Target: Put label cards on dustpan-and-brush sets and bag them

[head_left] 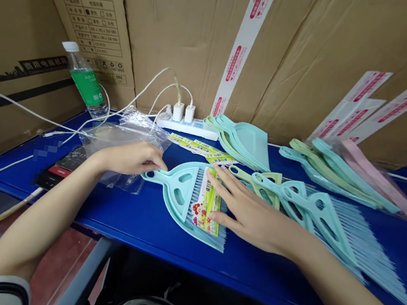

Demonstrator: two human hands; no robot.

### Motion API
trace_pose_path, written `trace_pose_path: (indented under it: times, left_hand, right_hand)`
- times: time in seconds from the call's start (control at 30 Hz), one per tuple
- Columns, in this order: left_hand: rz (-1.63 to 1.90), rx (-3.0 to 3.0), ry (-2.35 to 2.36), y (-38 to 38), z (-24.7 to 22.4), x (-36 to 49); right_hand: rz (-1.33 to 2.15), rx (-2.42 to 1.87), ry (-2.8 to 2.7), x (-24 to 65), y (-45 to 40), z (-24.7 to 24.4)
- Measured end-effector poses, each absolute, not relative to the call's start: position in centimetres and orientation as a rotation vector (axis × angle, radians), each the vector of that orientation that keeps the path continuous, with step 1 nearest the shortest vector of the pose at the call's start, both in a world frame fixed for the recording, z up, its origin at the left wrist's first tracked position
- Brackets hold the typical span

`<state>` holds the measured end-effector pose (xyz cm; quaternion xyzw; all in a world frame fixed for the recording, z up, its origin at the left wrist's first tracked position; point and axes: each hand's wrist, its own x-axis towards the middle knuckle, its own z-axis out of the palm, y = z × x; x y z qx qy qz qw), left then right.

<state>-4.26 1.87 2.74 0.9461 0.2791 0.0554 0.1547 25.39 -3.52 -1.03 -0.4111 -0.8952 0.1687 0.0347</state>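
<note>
In front of me on the blue table lies a light blue dustpan (166, 208) with a matching hand brush (181, 188) nested in it, handles to the left. A printed label card (203, 202) with a red mushroom picture rests over the bristles. My left hand (130, 157) is closed, its fingertips pinching the handle end. Fingers stretched and flat, my right hand (243, 206) presses on the card's right part. More light blue brushes (326, 222) and a green brush (272, 185) lie right of it, partly behind that hand.
Stacked dustpans (254, 143) and bagged blue, green and pink dustpans (378, 182) lie at the back. Loose label cards (204, 148) sit before a white power strip (188, 128). Left are a clear plastic bag (113, 132), a water bottle (84, 81) and cables. Cardboard boxes (202, 43) stand behind.
</note>
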Motion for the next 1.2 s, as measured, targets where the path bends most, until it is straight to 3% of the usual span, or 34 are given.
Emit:
trace_pose_path:
  times: [0.33,0.7,1.2]
  left_hand:
    - [0.176,2.682,0.762,1.9,2.7,-4.3]
    - [0.167,2.665,0.761,2.1,2.6,-4.4]
    - [0.207,2.656,0.721,2.5,2.3,-4.7]
  right_hand:
    - [0.403,-1.25,-2.791,25.2,-3.1,-1.7]
    - [-0.237,-1.464,-2.585,28.7,0.2,0.6]
    - [-0.21,-1.772,-2.603,28.4,1.0,0.1]
